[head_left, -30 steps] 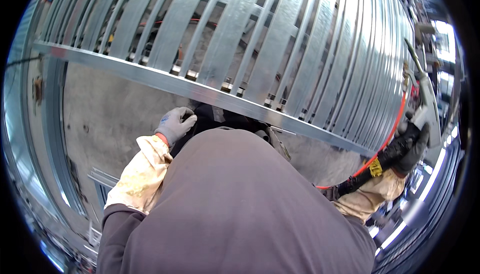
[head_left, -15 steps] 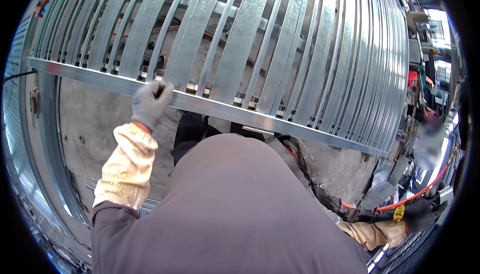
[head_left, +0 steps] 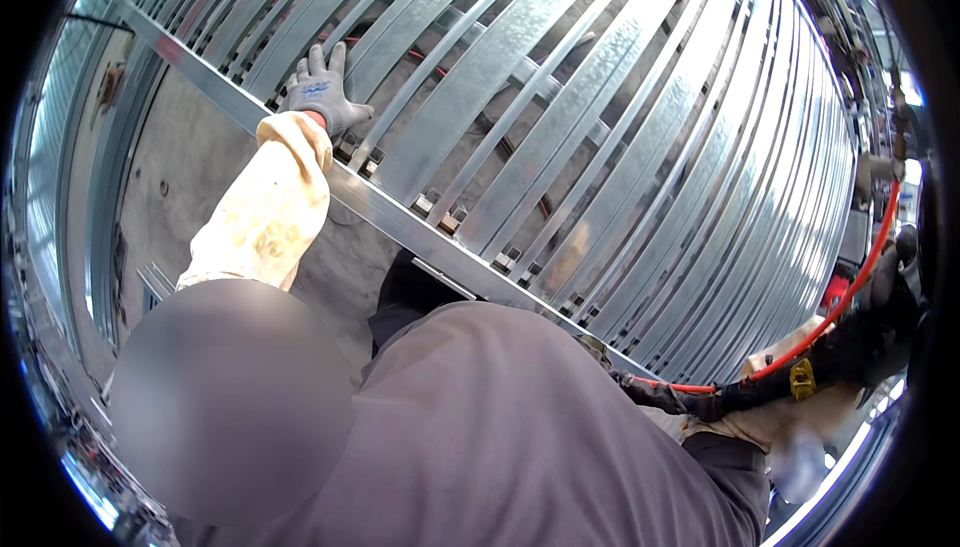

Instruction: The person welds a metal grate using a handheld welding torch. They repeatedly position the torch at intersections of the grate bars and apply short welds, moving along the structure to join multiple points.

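Observation:
My left hand [head_left: 322, 90], in a grey glove with a tan sleeve cuff, lies with fingers spread on the galvanized metal slats [head_left: 345, 37], just past the near edge rail [head_left: 400, 225]. It grips nothing. Small dark and bright metal pieces [head_left: 452, 220] sit at the slat ends along this rail. At the lower right, my right sleeve [head_left: 725, 425] runs beside a black-sheathed hose [head_left: 700, 405] with a yellow band [head_left: 802, 379]. A red-orange cable [head_left: 850, 292] curves along that hose. My right hand's fingers cannot be made out among the dark shapes there.
The slatted metal frame spans the upper view, with gaps showing the concrete floor [head_left: 200, 162] and cables below. Metal uprights and a corrugated sheet [head_left: 50, 187] stand at the left. Bright openings and equipment line the far right.
My left hand has gone from closed above the rail to spread flat on the slats. The view has turned, so the frame appears tilted. The red-orange cable now shows higher at the right.

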`<state>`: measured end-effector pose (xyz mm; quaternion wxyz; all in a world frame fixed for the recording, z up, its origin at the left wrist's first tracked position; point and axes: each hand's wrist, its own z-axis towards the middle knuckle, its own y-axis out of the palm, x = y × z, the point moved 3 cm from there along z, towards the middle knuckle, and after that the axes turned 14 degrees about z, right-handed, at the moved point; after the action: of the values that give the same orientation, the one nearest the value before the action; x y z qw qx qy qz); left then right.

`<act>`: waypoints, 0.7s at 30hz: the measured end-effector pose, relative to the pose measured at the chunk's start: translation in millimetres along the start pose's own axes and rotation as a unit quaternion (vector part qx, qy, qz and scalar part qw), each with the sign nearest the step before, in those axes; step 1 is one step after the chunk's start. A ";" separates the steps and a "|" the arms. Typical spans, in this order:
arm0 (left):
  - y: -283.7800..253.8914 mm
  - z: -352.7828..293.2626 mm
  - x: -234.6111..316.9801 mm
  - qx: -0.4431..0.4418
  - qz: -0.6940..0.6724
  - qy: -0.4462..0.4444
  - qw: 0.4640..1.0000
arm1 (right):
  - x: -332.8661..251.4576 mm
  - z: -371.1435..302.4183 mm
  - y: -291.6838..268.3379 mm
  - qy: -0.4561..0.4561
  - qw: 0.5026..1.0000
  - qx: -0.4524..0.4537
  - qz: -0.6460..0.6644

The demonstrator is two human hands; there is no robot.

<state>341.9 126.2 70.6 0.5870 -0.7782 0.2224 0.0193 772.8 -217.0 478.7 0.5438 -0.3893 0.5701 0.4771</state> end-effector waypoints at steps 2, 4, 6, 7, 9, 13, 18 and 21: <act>-0.2 0.7 -2.6 -0.004 -0.007 0.022 1.000 | 22.7 39.9 2.9 0.129 0.984 -0.080 0.096; -4.7 7.3 2.2 -0.011 -0.002 0.044 0.999 | 48.5 70.0 22.0 0.254 0.938 -0.146 0.184; -19.9 16.3 19.7 -0.037 -0.008 0.083 0.996 | 84.6 74.1 43.7 0.175 0.975 -0.050 0.124; -26.4 5.9 1.5 -0.060 0.006 0.060 0.996 | 126.3 84.0 48.2 0.032 0.998 0.038 0.049; -14.6 2.4 -14.7 -0.041 0.023 0.061 0.997 | 180.7 107.2 73.7 0.180 0.978 0.009 0.108; 11.8 32.0 -12.5 0.134 0.050 0.225 0.964 | 246.5 124.5 121.4 0.352 0.928 -0.066 0.104; 10.3 48.9 5.8 0.224 0.065 0.409 0.882 | 321.5 126.0 156.4 0.476 0.854 -0.158 0.136; 13.8 57.0 2.7 0.238 0.022 0.462 0.854 | 343.8 139.4 185.0 0.494 0.836 -0.196 0.136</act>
<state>352.4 175.1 39.7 0.5830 -0.5293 0.4826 -0.3834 593.0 -11.7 166.6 0.0322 -0.5900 0.7048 0.3926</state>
